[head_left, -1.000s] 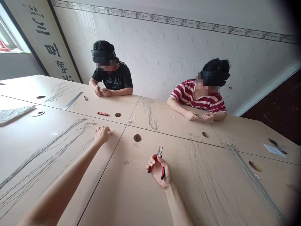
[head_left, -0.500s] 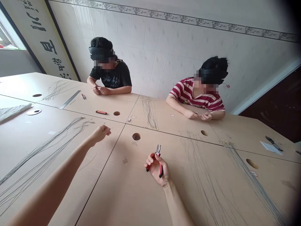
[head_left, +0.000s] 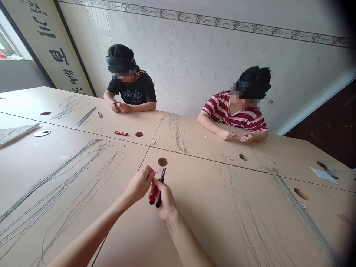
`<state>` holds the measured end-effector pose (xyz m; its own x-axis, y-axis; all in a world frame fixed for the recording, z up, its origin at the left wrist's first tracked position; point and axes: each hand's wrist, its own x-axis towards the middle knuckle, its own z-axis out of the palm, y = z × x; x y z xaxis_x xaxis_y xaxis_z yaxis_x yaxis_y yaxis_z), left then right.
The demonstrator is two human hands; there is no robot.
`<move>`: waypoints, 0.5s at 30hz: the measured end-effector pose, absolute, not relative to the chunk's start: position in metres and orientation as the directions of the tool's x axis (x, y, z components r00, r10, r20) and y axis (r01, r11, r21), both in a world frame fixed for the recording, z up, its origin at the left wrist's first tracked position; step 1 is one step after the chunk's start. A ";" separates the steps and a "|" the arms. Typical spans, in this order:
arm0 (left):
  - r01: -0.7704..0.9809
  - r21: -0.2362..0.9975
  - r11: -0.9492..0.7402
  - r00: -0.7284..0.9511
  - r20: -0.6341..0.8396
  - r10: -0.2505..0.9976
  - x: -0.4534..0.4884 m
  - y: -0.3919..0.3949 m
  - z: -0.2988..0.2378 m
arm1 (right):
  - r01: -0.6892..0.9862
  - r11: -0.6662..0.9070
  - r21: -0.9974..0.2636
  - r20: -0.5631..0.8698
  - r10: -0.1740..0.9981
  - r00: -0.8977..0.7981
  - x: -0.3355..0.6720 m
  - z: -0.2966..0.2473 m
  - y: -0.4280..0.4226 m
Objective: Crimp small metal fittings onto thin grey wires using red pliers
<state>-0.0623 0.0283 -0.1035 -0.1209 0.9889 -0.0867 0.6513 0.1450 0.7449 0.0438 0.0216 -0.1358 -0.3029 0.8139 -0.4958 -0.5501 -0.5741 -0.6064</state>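
Note:
My right hand (head_left: 164, 195) grips red-and-black pliers (head_left: 157, 189) with the jaws pointing up, just below a round hole (head_left: 162, 161) in the table. My left hand (head_left: 139, 183) is pinched closed right beside the plier jaws, holding something too small to make out. A thin wire (head_left: 91, 183) trails from near my left hand across the table to the left. Bundles of long thin wires (head_left: 47, 178) lie on the table left of my arms.
Two people sit across the table, one in a black shirt (head_left: 133, 92), one in a striped shirt (head_left: 233, 113), each working with both hands. More wire bundles (head_left: 294, 207) lie at right. A metal ruler (head_left: 85, 117), a small red item (head_left: 121, 133) and a tool on paper (head_left: 325, 170) rest farther off.
My left hand pulled back from the wire ends at the far left and came in to meet the pliers. My right hand moved left with the pliers, toward my left hand.

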 end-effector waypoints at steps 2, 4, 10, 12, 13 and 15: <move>0.698 0.702 0.144 -0.118 -0.086 0.989 -0.056 0.024 -0.101 | -0.564 -0.565 -0.602 -0.529 0.812 -0.247 0.045 -0.135 0.022; 0.731 0.668 0.139 -0.101 -0.095 0.990 -0.052 0.021 -0.098 | -0.580 -0.554 -0.597 -0.542 0.812 -0.218 0.048 -0.134 0.023; 0.790 0.605 0.096 -0.042 -0.103 0.994 -0.041 0.016 -0.092 | -0.634 -0.548 -0.546 -0.557 0.803 -0.214 0.053 -0.126 0.026; 0.792 0.605 0.082 -0.024 -0.104 0.994 -0.039 0.015 -0.090 | -0.652 -0.563 -0.507 -0.572 0.786 -0.234 0.054 -0.124 0.028; 0.788 0.611 0.077 -0.015 -0.106 0.994 -0.038 0.015 -0.090 | -0.661 -0.569 -0.489 -0.577 0.780 -0.244 0.055 -0.124 0.028; 0.775 0.628 0.072 -0.003 -0.111 0.994 -0.038 0.013 -0.089 | -0.677 -0.573 -0.462 -0.578 0.773 -0.260 0.057 -0.123 0.030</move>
